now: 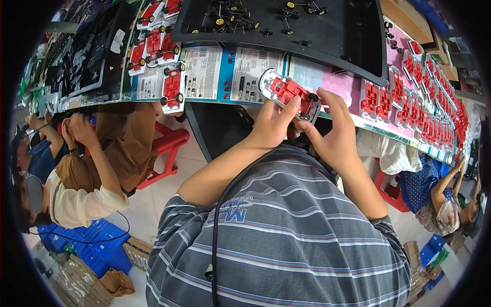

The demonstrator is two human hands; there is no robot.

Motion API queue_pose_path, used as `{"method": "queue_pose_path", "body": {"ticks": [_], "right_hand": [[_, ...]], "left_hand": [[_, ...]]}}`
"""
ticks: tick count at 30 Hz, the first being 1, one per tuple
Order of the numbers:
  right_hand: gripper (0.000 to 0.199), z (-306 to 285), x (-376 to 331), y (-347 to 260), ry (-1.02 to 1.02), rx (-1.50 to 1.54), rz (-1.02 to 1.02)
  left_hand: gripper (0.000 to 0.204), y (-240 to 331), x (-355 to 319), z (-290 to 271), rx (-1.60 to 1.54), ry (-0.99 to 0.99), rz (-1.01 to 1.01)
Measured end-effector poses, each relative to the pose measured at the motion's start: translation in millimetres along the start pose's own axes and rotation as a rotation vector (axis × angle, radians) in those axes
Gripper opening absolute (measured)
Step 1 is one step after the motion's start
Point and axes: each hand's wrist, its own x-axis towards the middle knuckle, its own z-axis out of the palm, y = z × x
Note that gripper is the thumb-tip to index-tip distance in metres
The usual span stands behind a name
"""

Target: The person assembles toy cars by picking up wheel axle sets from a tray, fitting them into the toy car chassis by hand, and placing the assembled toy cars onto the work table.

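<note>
A toy car (286,94), underside up with a red base and white body, is held over the table's front edge. My left hand (271,123) grips it, the thumb lying across the red base. My right hand (335,128) closes round the car's right end, with thumb and fingertips at the black wheels (311,97) there. Whether an axle is pinched between those fingers is hard to make out. A black tray (327,51) beyond my hands holds loose wheel axles (225,20), some with yellow hubs.
To the left, upturned toy cars with wheels (173,87) lie in a cluster. Rows of red-based cars (404,107) fill the right side of the table. People sit on both sides, one near a red stool (171,146). Blue crates (94,245) stand on the floor.
</note>
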Motion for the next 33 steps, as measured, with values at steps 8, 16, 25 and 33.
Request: {"method": "queue_pose_path", "body": {"ticks": [8,16,25,33], "right_hand": [[0.038,-28,13,-13,0.053,0.05,-0.082],[0.024,0,7,-16,0.037,0.091,-0.151],[0.016,1,4,-22,0.005,0.195,0.033],[0.017,-6,11,-19,-0.055,0.231,0.032]], "left_hand": [[0.042,17,-7,-2,-0.043,0.05,-0.024],[0.042,18,-7,5,-0.018,-0.008,0.013],[0.038,9,-8,3,0.0,-0.005,0.039],[0.045,15,-8,3,-0.006,0.007,0.021]]}}
